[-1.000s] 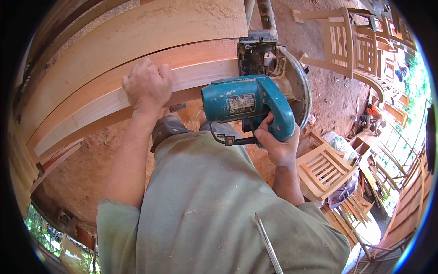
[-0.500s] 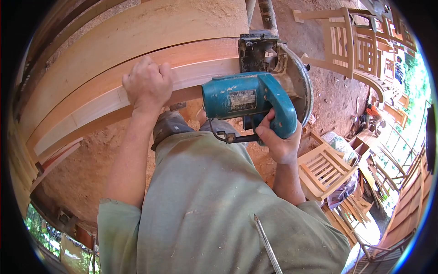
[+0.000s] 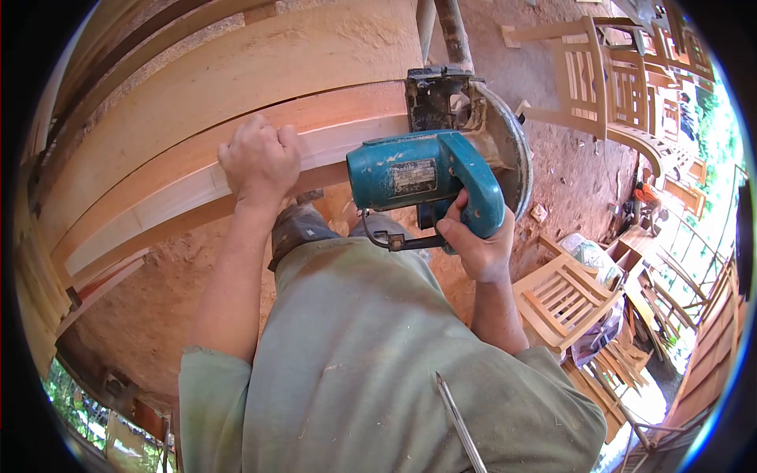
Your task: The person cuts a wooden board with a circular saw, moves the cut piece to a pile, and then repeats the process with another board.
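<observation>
A teal, dust-marked circular saw (image 3: 410,175) sits at the right end of the workpieces, its dark base plate (image 3: 430,101) against the board ends. Its round blade guard (image 3: 509,150) overhangs on the right. My right hand (image 3: 479,248) is wrapped round the saw's rear handle, thumb on the inner side; the trigger finger is hidden. Further left, my left hand (image 3: 260,162) is closed in a fist over a pale wooden strip (image 3: 185,193) along the near edge, its fingertips out of sight. An orange-brown plank (image 3: 315,110) lies beside that strip, with a wide board (image 3: 229,79) beyond.
Wooden chairs (image 3: 579,75) stand at upper right. A slatted wooden seat (image 3: 564,301) and a pile of offcuts (image 3: 623,359) lie to the right. Reddish dirt floor (image 3: 177,296) shows below the boards. A pointed metal rod (image 3: 461,422) is in front of my shirt.
The boards and both hands sit slightly lower in view, as the camera has shifted. The saw has moved slightly left in the picture; both hands keep their holds.
</observation>
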`<state>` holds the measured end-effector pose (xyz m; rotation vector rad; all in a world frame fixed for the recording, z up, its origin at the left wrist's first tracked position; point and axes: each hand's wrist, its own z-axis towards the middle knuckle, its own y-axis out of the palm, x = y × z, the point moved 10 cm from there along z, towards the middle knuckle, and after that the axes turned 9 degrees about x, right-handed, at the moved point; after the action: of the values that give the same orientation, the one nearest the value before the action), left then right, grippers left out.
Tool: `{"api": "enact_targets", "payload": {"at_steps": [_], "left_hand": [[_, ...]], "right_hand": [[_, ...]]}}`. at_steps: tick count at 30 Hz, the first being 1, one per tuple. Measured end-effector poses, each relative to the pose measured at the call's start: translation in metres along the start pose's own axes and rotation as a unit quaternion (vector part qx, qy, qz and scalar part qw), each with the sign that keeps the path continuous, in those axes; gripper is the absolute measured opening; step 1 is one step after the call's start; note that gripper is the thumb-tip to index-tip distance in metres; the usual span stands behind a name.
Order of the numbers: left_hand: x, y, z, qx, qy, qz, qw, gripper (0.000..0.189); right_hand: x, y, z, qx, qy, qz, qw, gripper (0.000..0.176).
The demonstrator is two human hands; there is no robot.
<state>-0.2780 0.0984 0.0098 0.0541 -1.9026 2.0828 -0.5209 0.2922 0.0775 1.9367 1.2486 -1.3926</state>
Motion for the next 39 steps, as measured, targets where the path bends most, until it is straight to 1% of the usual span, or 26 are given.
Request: {"api": "enact_targets", "payload": {"at_steps": [5,8,10,14,16,17,19,20,22,23,25,29,31,32,33,35,37,38,39], "left_hand": [[0.004,-0.002,-0.001,0.005,0.015,-0.006,1.000,0.032],[0.004,-0.002,-0.001,0.000,0.010,0.013,1.000,0.032],[0.001,0.001,-0.001,-0.011,-0.008,0.026,1.000,0.032],[0.001,0.004,-0.002,0.007,0.011,0.017,1.000,0.032],[0.000,0.005,-0.004,0.013,0.015,0.019,1.000,0.034],[0.002,0.003,-0.003,0.020,0.022,0.019,0.999,0.034],[0.002,-0.001,-0.004,0.024,0.009,0.026,0.999,0.037],[0.004,-0.002,-0.003,0.031,0.017,0.027,0.999,0.037],[-0.002,0.006,-0.002,0.010,0.003,0.039,0.999,0.039],[-0.002,0.007,-0.001,0.017,0.011,0.039,0.999,0.039],[-0.008,0.011,0.002,0.006,-0.007,0.034,0.999,0.040],[-0.006,0.008,0.005,0.016,-0.007,0.027,0.999,0.041],[-0.017,0.014,0.006,0.008,-0.051,0.038,0.998,0.043],[-0.018,0.014,0.005,0.013,-0.051,0.039,0.998,0.043],[-0.019,0.014,0.006,0.024,-0.058,0.035,0.997,0.042],[-0.020,0.010,0.010,0.042,-0.070,0.031,0.996,0.042],[-0.020,0.013,0.009,0.021,-0.069,0.022,0.997,0.042],[-0.021,0.011,0.006,0.023,-0.069,0.022,0.997,0.042],[-0.019,0.004,0.005,0.046,-0.077,-0.021,0.996,0.040]], "right_hand": [[0.000,0.001,0.003,0.005,0.005,0.013,1.000,0.030],[-0.005,0.003,0.005,0.003,-0.011,0.006,1.000,0.029],[-0.006,0.004,0.007,0.001,-0.010,-0.006,1.000,0.026],[-0.008,0.006,0.011,0.006,-0.026,0.008,1.000,0.024],[-0.003,0.008,0.012,0.003,-0.007,-0.002,1.000,0.024],[-0.005,0.007,0.013,0.008,-0.014,0.004,1.000,0.024],[-0.005,0.010,0.013,-0.007,-0.014,0.009,1.000,0.024],[-0.004,0.010,0.014,-0.006,-0.016,0.008,1.000,0.025],[-0.004,0.011,0.018,0.000,-0.025,0.001,1.000,0.026],[-0.004,0.012,0.021,0.002,-0.027,-0.014,1.000,0.027],[-0.006,0.015,0.030,0.004,-0.037,-0.017,0.999,0.030],[-0.016,0.021,0.036,0.003,-0.078,-0.045,0.996,0.032],[-0.012,0.022,0.030,-0.008,-0.069,-0.025,0.997,0.033],[-0.007,0.018,0.024,-0.004,-0.075,-0.052,0.996,0.037],[-0.005,0.013,0.014,-0.005,-0.082,-0.051,0.995,0.037],[0.003,-0.009,-0.011,0.036,-0.080,-0.060,0.994,0.041],[0.012,-0.035,-0.039,0.051,-0.091,-0.107,0.989,0.041],[0.019,-0.050,-0.053,0.061,-0.069,-0.108,0.990,0.039],[0.024,-0.066,-0.064,0.072,-0.050,-0.109,0.990,0.038]]}}
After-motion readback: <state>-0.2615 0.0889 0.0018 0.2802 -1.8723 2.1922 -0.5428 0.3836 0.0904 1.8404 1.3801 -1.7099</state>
